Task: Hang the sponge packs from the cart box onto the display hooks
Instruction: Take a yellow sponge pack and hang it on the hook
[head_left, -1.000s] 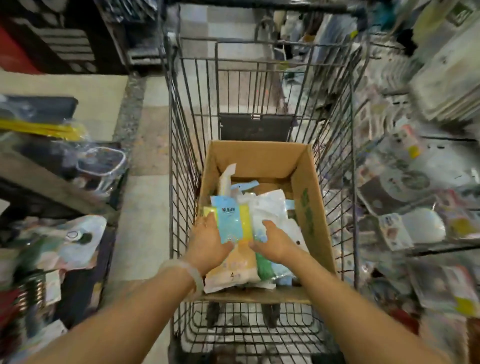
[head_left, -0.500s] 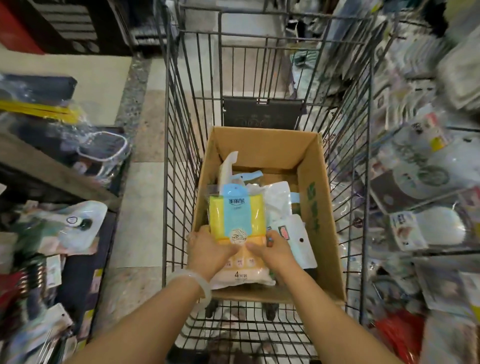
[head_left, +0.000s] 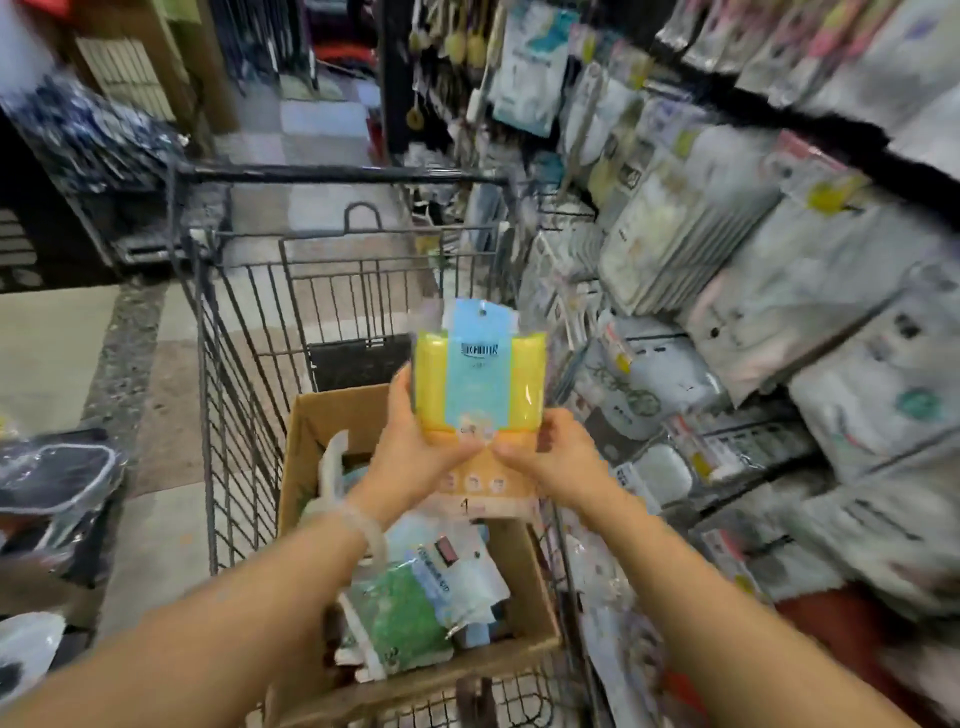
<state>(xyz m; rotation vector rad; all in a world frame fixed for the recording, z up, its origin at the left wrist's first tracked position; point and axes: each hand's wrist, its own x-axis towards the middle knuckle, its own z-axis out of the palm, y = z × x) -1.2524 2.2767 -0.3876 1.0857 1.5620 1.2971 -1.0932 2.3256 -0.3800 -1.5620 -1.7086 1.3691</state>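
Note:
A yellow and orange sponge pack (head_left: 480, 384) with a light blue header card and a hang hole at its top is held upright above the cardboard box (head_left: 519, 597). My left hand (head_left: 410, 452) grips its lower left edge and my right hand (head_left: 550, 457) grips its lower right edge. The box sits in the wire cart (head_left: 234, 415) and holds more packs, among them a green sponge pack (head_left: 400, 618). The display (head_left: 727, 291) of hanging goods fills the right side; its hooks are hidden behind packages and blur.
Bagged goods (head_left: 57, 478) lie on low shelving at the left of the aisle. The tiled floor (head_left: 150, 530) runs between that shelving and the cart. The cart's black handle bar (head_left: 337, 174) crosses at the far end.
Both hands have lifted the yellow sponge pack up out of the box to above it. My view has swung up and right toward the display.

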